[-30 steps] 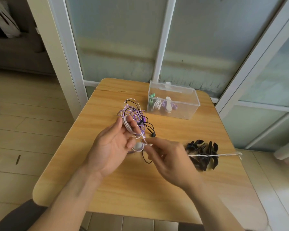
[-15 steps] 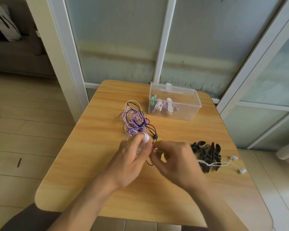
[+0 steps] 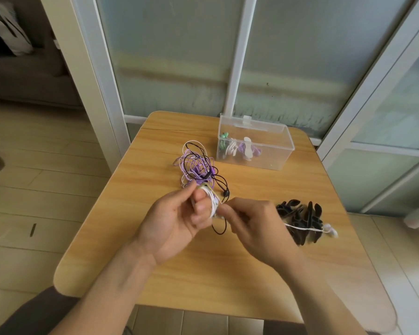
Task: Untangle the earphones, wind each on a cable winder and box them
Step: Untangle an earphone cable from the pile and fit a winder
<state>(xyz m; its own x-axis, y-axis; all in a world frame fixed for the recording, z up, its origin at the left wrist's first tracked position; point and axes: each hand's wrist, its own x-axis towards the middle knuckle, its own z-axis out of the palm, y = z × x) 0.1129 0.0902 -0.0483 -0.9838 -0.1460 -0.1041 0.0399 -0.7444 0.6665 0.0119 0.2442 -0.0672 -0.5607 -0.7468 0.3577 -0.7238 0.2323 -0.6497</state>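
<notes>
Two bare forearms are seen, no sleeves, watch, rings or bracelets on either. Left hand (image 3: 177,218) and right hand (image 3: 257,228) are ungloved, nails short and unpainted. Dark grey-brown fabric-clad knee (image 3: 34,313) is visible at lower left, below the forearm.

Wood table (image 3: 264,281), clear box (image 3: 273,153), tangled earphones (image 3: 196,165), black winder pile (image 3: 300,213)

text: none legible | labels: none | brands: none | numbers: none | signs: none
</notes>
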